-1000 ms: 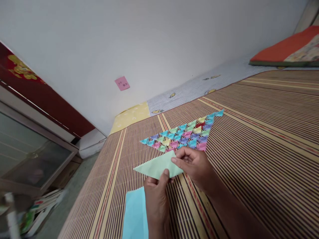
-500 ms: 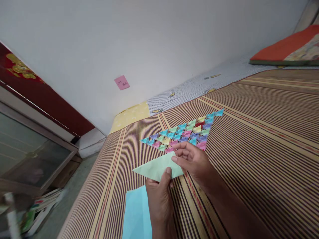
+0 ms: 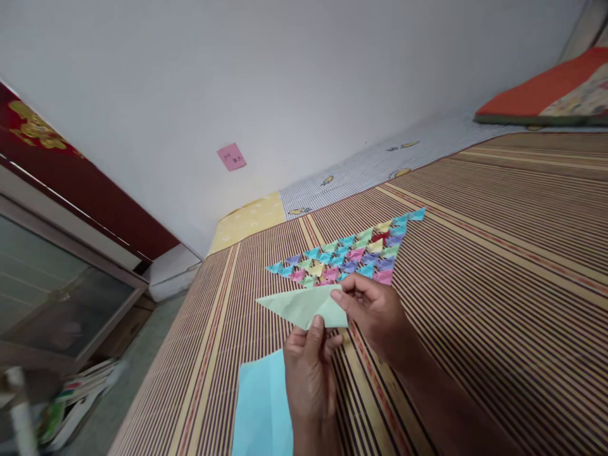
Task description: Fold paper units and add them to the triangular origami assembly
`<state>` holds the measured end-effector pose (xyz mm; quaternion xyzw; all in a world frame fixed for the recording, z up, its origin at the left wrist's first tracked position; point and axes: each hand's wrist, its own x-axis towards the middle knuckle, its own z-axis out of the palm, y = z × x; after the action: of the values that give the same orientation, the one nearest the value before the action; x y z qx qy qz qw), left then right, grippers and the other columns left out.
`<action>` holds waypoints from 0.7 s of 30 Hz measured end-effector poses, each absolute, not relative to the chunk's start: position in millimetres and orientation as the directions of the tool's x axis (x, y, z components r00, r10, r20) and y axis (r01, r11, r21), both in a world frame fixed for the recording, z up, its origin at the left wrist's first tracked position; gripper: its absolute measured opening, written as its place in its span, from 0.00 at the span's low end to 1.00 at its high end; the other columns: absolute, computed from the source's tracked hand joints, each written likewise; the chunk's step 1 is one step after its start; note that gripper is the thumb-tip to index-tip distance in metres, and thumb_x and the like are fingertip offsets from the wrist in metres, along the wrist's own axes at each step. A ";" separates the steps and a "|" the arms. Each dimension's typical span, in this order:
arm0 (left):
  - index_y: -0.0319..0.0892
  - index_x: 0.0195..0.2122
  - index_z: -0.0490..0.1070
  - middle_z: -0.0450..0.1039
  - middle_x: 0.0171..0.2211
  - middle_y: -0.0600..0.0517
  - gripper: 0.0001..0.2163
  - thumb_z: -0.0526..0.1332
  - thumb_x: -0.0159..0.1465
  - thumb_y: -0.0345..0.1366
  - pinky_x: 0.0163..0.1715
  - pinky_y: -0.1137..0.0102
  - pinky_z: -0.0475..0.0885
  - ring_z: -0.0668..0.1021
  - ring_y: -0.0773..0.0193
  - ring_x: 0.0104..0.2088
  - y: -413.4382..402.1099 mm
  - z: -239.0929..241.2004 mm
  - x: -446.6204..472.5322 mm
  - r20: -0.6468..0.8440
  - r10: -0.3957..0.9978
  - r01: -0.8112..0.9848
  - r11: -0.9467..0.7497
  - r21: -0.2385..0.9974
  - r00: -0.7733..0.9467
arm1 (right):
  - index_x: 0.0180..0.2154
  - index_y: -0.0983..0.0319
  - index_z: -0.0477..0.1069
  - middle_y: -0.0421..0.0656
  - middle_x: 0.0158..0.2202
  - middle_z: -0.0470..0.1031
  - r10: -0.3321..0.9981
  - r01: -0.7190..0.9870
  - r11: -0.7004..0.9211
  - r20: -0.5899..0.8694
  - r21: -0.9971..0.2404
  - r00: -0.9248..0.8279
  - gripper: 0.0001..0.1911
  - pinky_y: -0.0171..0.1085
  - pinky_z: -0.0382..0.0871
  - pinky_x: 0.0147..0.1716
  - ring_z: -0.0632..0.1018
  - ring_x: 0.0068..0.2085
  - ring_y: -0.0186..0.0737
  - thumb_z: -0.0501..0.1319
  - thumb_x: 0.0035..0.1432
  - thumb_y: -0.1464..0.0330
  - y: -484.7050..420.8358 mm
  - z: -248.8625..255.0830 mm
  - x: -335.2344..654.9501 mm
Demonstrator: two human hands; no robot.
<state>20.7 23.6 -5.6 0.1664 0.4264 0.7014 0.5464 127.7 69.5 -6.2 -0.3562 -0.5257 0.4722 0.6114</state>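
Note:
A pale green sheet of folded paper, long and pointed at its left end, is held above the striped mat. My left hand grips its lower edge, thumb on the front face and fingers behind. At the upper right corner my right hand pinches the paper between thumb and fingers. Just beyond lie rows of small folded paper pieces in blue, green, pink, yellow and purple, set out in a triangle. A light blue paper sheet rests on the mat beside my left wrist, which covers part of it.
The striped mat spreads out to the right. A pink note is stuck on the white wall. An orange cushion lies at the far right. Left of the mat's edge are a glass-fronted cabinet and items on the floor.
The green paper has tilted, its right part coming down and its left tip rising slightly. My right hand has closed from beside the corner onto it.

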 end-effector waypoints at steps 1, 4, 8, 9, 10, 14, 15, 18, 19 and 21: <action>0.35 0.28 0.78 0.79 0.26 0.50 0.14 0.80 0.43 0.30 0.26 0.77 0.78 0.80 0.68 0.24 23.6 -5.4 19.6 -0.235 0.901 -0.641 -0.059 0.766 -0.364 | 0.27 0.61 0.68 0.36 0.23 0.65 0.954 -0.220 0.291 0.300 -0.931 -0.006 0.11 0.32 0.61 0.26 0.66 0.26 0.33 0.63 0.61 0.65 69.6 -6.2 128.2; 0.35 0.28 0.77 0.79 0.27 0.50 0.10 0.76 0.49 0.23 0.31 0.72 0.82 0.82 0.67 0.27 24.6 -5.5 14.6 -0.266 0.863 -0.685 -0.119 0.718 -0.429 | 0.27 0.61 0.68 0.35 0.23 0.64 0.955 -0.257 0.267 0.291 -0.929 -0.062 0.11 0.32 0.61 0.27 0.66 0.26 0.33 0.64 0.59 0.66 70.6 -7.2 130.0; 0.37 0.27 0.75 0.77 0.25 0.55 0.09 0.72 0.54 0.20 0.37 0.70 0.83 0.80 0.71 0.26 27.5 -5.3 10.6 -0.276 0.832 -0.701 -0.175 0.691 -0.480 | 0.27 0.62 0.70 0.35 0.23 0.65 0.953 -0.238 0.222 0.262 -0.945 -0.151 0.09 0.33 0.61 0.27 0.66 0.26 0.33 0.65 0.57 0.66 75.1 -12.0 133.6; 0.37 0.26 0.74 0.77 0.25 0.55 0.09 0.72 0.54 0.21 0.38 0.69 0.83 0.79 0.72 0.25 27.9 -5.2 10.4 -0.272 0.832 -0.702 -0.182 0.689 -0.483 | 0.27 0.62 0.71 0.35 0.23 0.66 0.955 -0.228 0.210 0.249 -0.951 -0.160 0.09 0.33 0.61 0.27 0.67 0.26 0.34 0.65 0.56 0.65 76.8 -13.6 134.9; 0.37 0.26 0.74 0.76 0.25 0.56 0.09 0.73 0.53 0.22 0.38 0.68 0.83 0.79 0.72 0.25 28.0 -5.1 10.5 -0.264 0.833 -0.699 -0.189 0.690 -0.486 | 0.27 0.62 0.71 0.36 0.23 0.68 0.957 -0.215 0.203 0.240 -0.955 -0.163 0.09 0.34 0.62 0.28 0.68 0.27 0.34 0.66 0.56 0.65 78.4 -14.9 136.5; 0.38 0.25 0.75 0.75 0.23 0.57 0.12 0.78 0.49 0.31 0.37 0.67 0.83 0.81 0.67 0.27 24.8 -5.4 11.4 -0.169 0.863 -0.621 -0.194 0.760 -0.477 | 0.36 0.61 0.77 0.43 0.34 0.79 0.964 -0.139 0.233 0.247 -0.962 -0.097 0.10 0.38 0.70 0.37 0.77 0.36 0.42 0.66 0.57 0.62 80.7 -12.4 144.7; 0.38 0.26 0.76 0.76 0.24 0.56 0.12 0.78 0.50 0.34 0.37 0.68 0.83 0.82 0.66 0.28 23.3 -5.7 11.6 -0.141 0.878 -0.582 -0.176 0.794 -0.457 | 0.40 0.61 0.78 0.44 0.38 0.80 0.962 -0.112 0.247 0.257 -0.963 -0.088 0.11 0.39 0.71 0.40 0.78 0.39 0.44 0.67 0.58 0.61 79.6 -9.4 146.8; 0.39 0.30 0.79 0.80 0.29 0.53 0.10 0.75 0.55 0.39 0.37 0.69 0.81 0.83 0.64 0.31 18.2 -6.3 11.4 -0.095 0.934 -0.441 -0.071 0.895 -0.343 | 0.41 0.60 0.79 0.43 0.38 0.81 0.946 -0.078 0.269 0.279 -0.960 -0.167 0.11 0.39 0.71 0.40 0.78 0.40 0.44 0.68 0.58 0.61 73.4 1.6 151.2; 0.39 0.32 0.80 0.81 0.30 0.52 0.09 0.73 0.57 0.39 0.37 0.69 0.80 0.83 0.63 0.31 16.6 -6.4 11.1 -0.086 0.951 -0.389 -0.038 0.921 -0.296 | 0.38 0.60 0.79 0.42 0.34 0.80 0.940 -0.096 0.261 0.276 -0.961 -0.203 0.10 0.38 0.71 0.37 0.77 0.37 0.43 0.67 0.59 0.61 71.0 4.6 151.8; 0.40 0.34 0.81 0.81 0.30 0.51 0.08 0.72 0.59 0.39 0.37 0.70 0.79 0.82 0.63 0.31 14.1 -5.8 9.8 -0.046 0.971 -0.285 -0.023 0.958 -0.234 | 0.33 0.61 0.78 0.41 0.29 0.77 0.935 -0.142 0.242 0.270 -0.960 -0.232 0.10 0.37 0.69 0.33 0.75 0.33 0.41 0.65 0.61 0.61 66.8 8.2 151.9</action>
<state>9.8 14.1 -5.8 0.3561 0.4820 0.6202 0.5062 151.9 66.8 8.2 -0.3352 -0.5908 0.5164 0.5214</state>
